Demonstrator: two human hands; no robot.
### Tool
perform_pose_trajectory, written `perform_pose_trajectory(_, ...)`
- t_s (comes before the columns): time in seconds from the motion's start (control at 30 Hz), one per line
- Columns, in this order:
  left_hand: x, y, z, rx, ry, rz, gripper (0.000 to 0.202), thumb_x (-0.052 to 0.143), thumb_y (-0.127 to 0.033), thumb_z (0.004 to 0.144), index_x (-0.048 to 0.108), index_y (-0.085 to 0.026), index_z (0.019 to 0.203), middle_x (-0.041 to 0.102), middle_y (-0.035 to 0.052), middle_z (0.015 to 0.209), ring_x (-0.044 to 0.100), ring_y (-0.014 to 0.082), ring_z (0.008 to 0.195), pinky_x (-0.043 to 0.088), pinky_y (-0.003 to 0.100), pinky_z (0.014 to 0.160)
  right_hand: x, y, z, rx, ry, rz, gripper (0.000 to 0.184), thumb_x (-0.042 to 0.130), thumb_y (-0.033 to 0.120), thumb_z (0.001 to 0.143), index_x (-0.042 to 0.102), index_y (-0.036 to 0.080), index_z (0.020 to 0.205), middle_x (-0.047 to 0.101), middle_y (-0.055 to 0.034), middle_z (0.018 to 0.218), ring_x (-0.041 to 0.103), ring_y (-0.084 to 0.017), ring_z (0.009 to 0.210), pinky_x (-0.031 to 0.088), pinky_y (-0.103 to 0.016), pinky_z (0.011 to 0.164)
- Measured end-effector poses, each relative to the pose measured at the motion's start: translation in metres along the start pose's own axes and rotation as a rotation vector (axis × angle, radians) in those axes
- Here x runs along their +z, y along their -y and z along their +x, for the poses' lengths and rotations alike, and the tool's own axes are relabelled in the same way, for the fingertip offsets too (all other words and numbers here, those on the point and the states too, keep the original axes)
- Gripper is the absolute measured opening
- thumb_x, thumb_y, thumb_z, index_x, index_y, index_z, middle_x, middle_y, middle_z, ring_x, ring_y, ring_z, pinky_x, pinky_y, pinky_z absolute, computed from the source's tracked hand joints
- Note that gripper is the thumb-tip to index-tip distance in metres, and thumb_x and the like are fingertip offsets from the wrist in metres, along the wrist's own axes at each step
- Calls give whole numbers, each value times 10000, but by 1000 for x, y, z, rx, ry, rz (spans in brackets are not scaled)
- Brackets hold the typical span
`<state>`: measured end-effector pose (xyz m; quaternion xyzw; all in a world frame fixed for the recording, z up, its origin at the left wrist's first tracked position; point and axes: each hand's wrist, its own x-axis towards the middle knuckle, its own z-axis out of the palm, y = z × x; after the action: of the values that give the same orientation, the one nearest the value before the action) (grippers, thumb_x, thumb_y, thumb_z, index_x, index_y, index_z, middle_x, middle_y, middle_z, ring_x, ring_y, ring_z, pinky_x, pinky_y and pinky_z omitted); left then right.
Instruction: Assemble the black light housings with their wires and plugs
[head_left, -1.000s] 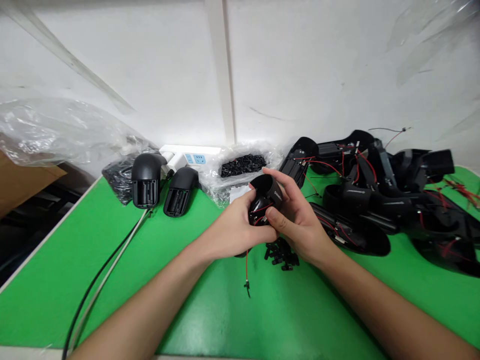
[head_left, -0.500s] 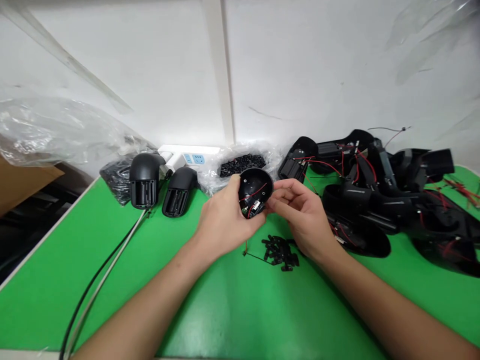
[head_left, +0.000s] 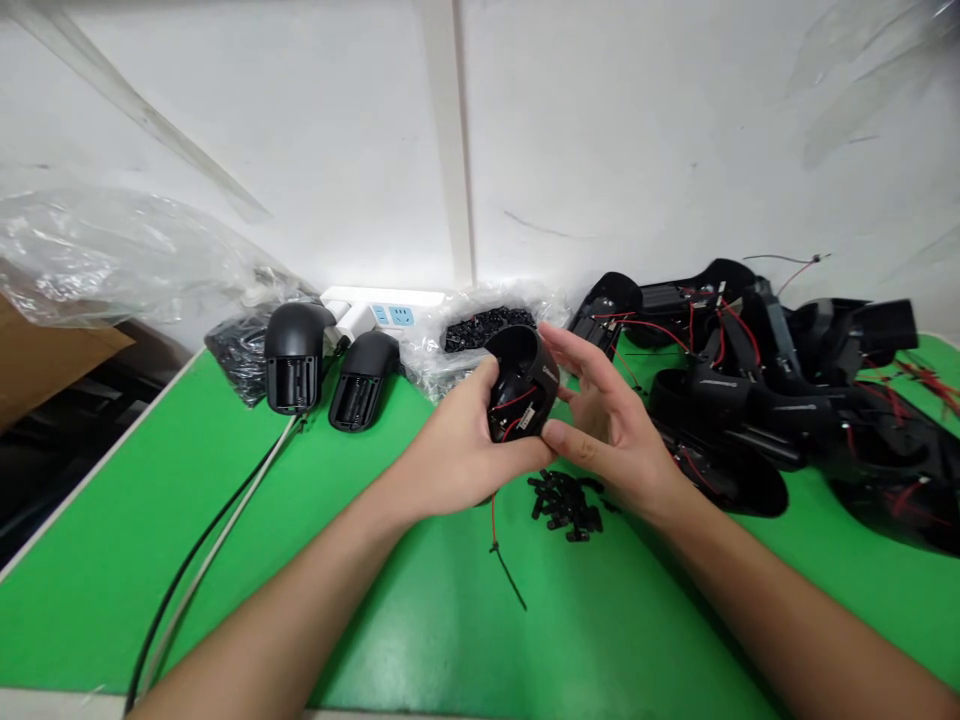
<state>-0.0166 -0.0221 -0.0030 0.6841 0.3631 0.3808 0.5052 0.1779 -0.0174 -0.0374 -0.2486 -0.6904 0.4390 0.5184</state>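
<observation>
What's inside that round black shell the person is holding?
The round black housing shows red wires and what looks like a small circuit board. The left hand covers its underside, and the deeper hollow is too dark to make out.

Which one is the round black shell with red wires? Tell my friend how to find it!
Find the green table. At its middle, the left hand holds up a round black shell, the open right hand beside it. Unlike the black parts piled at right, it is off the table, with red wires on it.
</observation>
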Motion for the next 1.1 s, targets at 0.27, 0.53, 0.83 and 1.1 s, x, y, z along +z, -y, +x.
perform_pose_trajectory(0.27,4,4,-3,-49,138,17,587,795,-247,808,543,-150,1329,663,55,1120,629,222,987,534,319,773,5,8,-1,80,119,224,758,838,366,923,482,316,1591,465,-68,1650,592,-244,1396,553,-365,1137)
perform_pose_trajectory(0.53,3,4,-2,-63,185,-110,435,793,-193,817,570,-131,1186,606,24,986,563,143,843,491,260,687,10,9,-4,113,73,233,706,780,252,969,459,301,1595,535,-78,1594,624,-204,1347,552,-332,1124)
perform_pose_trajectory(0.83,11,11,-2,-78,155,-300,483,788,-163,818,582,-122,1253,590,30,1027,560,142,892,492,266,741,13,8,-4,99,19,213,654,778,259,969,493,264,1558,581,-84,1536,624,-176,1316,522,-278,1131)
perform_pose_trajectory(1.1,9,3,-1,-114,147,-173,450,775,-160,827,607,-116,1242,644,37,1071,603,160,945,518,284,796,9,5,-4,98,56,208,643,758,298,987,472,275,1563,581,-91,1526,621,-193,1321,530,-318,1135)
